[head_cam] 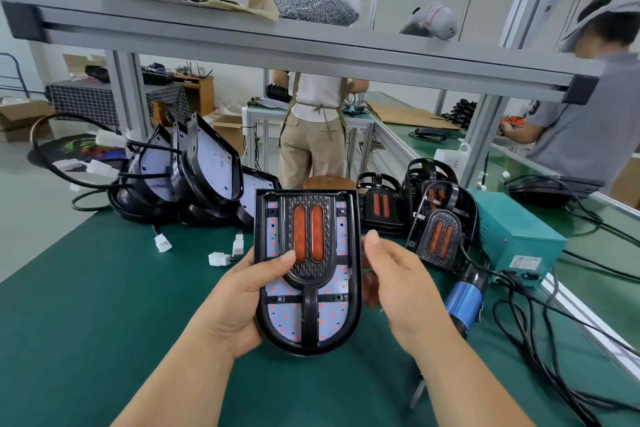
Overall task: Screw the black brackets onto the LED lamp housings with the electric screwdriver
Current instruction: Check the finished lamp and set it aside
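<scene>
— Green mat is lying underneath; where is the lamp housing sitting?
— Raised above it: left hand is gripping it, thumb pressing the black bracket; right hand is hovering alongside, fingers loosely curled, empty. I'd keep that bracket flush before fetching the electric screwdriver.

the lamp housing is black round the rim, its board pale white dotted with small red points. the bracket on it is black with a fine scale-like embossed pattern and carries two orange oval lenses. the table mat is dark green. the electric screwdriver is blue and black, the power box teal. the connectors are white. a cloth far left shows a black-and-white check. the bagged screws look silver-grey.
</scene>
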`<state>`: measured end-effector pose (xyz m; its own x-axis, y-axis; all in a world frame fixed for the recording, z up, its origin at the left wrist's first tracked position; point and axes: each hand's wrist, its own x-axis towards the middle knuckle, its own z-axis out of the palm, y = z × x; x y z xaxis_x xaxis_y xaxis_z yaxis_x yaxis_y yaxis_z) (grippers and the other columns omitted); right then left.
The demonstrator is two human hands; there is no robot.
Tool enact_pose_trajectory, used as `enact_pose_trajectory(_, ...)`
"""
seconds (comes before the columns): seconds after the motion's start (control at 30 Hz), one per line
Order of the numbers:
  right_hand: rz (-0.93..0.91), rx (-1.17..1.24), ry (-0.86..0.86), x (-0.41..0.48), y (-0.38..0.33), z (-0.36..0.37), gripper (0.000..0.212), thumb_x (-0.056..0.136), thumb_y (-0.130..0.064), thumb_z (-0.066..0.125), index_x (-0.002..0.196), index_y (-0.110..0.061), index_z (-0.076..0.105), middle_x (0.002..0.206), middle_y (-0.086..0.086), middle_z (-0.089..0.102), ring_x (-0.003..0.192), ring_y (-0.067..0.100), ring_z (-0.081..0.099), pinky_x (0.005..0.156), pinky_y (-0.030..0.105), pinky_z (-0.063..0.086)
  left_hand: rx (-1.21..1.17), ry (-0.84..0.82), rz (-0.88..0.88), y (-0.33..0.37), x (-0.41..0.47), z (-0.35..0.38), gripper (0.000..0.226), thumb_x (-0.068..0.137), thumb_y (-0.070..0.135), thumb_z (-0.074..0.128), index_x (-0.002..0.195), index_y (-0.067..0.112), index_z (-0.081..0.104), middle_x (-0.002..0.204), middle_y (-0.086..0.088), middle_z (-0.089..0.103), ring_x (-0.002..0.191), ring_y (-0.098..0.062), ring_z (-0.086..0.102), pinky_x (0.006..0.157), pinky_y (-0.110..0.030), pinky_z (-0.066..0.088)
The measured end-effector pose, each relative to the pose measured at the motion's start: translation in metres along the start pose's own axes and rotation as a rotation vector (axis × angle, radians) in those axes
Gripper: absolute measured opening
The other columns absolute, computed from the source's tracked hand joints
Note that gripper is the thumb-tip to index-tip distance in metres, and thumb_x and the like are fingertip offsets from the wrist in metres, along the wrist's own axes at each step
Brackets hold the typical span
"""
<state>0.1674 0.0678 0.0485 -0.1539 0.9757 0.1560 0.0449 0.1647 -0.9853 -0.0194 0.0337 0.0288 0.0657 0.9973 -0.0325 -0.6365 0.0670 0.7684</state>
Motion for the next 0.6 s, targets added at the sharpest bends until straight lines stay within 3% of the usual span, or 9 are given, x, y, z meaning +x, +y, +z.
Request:
enact_pose_trajectory(0.1, 0.18, 0.15, 0.007, 0.003, 0.002, 0.002, 0.027, 0.105, -0.026, 0.046, 0.111, -0.019, 0.072, 0.097, 0.012, 0.071, 0.074, 0.025, 0.054, 0.061, 0.031, 0.045, -0.013, -0.003, -0.008, 0.002, -0.004, 0.004, 0.05, 0.078, 0.009, 0.069, 0.126, -0.002, 0.062, 0.118, -0.029, 0.067, 0.104, -0.043, 0.069, 0.075, -0.051, 0.059)
enact_pose_trajectory(0.17, 0.179, 0.222, -0.08, 0.003, 0.007, 0.002, 0.031, 0.103, -0.007, 0.047, 0.121, -0.02, 0.07, 0.106, 0.012, 0.071, 0.087, 0.027, 0.054, 0.075, 0.037, 0.049, -0.033, -0.04, -0.021, 0.002, -0.007, 0.007, 0.061, 0.067, 0.012, 0.084, 0.121, -0.006, 0.064, 0.116, -0.031, 0.067, 0.101, -0.045, 0.069, 0.073, -0.051, 0.059)
enact_pose_trajectory(0.23, 0.139, 0.205, -0.214, 0.0, 0.01, 0.002, 0.042, 0.096, 0.005, 0.051, 0.115, -0.025, 0.073, 0.11, 0.005, 0.074, 0.094, 0.026, 0.059, 0.089, 0.043, 0.049, -0.038, -0.091, -0.041, 0.003, -0.011, 0.01, 0.075, 0.047, 0.017, 0.097, 0.112, -0.007, 0.069, 0.113, -0.032, 0.067, 0.097, -0.045, 0.07, 0.073, -0.05, 0.059)
enact_pose_trajectory(0.27, 0.104, 0.147, -0.277, -0.003, 0.011, 0.003, 0.04, 0.093, 0.002, 0.056, 0.112, -0.028, 0.074, 0.11, 0.001, 0.075, 0.098, 0.023, 0.064, 0.093, 0.041, 0.051, -0.035, -0.116, -0.044, 0.003, -0.012, 0.011, 0.076, 0.043, 0.019, 0.098, 0.109, -0.007, 0.071, 0.11, -0.032, 0.069, 0.095, -0.044, 0.071, 0.073, -0.05, 0.059)
enact_pose_trajectory(0.33, 0.03, 0.052, -0.381, -0.007, 0.01, 0.007, 0.03, 0.085, -0.024, 0.068, 0.114, -0.03, 0.073, 0.116, -0.003, 0.074, 0.109, 0.016, 0.068, 0.095, 0.033, 0.054, -0.033, -0.152, -0.04, 0.003, -0.014, 0.012, 0.075, 0.041, 0.02, 0.099, 0.106, -0.007, 0.072, 0.108, -0.031, 0.07, 0.094, -0.043, 0.072, 0.073, -0.049, 0.059)
enact_pose_trajectory(0.4, 0.009, 0.08, -0.479, -0.006, 0.013, 0.013, 0.05, 0.08, -0.042, 0.068, 0.126, -0.022, 0.067, 0.129, -0.001, 0.068, 0.125, 0.019, 0.06, 0.108, 0.04, 0.045, -0.027, -0.149, -0.024, 0.004, -0.015, 0.016, 0.076, 0.043, 0.019, 0.098, 0.109, -0.006, 0.071, 0.11, -0.031, 0.069, 0.096, -0.043, 0.071, 0.074, -0.049, 0.059)
enact_pose_trajectory(0.47, 0.039, 0.189, -0.556, -0.009, 0.012, 0.019, 0.056, 0.085, -0.042, 0.063, 0.135, -0.016, 0.06, 0.138, 0.001, 0.061, 0.132, 0.022, 0.053, 0.115, 0.042, 0.037, -0.025, -0.115, -0.024, 0.004, -0.014, 0.017, 0.077, 0.048, 0.017, 0.094, 0.116, -0.007, 0.067, 0.114, -0.031, 0.068, 0.099, -0.045, 0.07, 0.075, -0.051, 0.059)
enact_pose_trajectory(0.6, 0.155, 0.326, -0.481, -0.009, 0.014, 0.019, 0.047, 0.086, -0.031, 0.071, 0.13, -0.014, 0.063, 0.13, 0.003, 0.067, 0.123, 0.022, 0.061, 0.111, 0.043, 0.044, -0.016, -0.046, -0.008, 0.005, -0.011, 0.015, 0.067, 0.062, 0.013, 0.079, 0.125, -0.006, 0.062, 0.121, -0.03, 0.065, 0.106, -0.045, 0.067, 0.078, -0.051, 0.058)
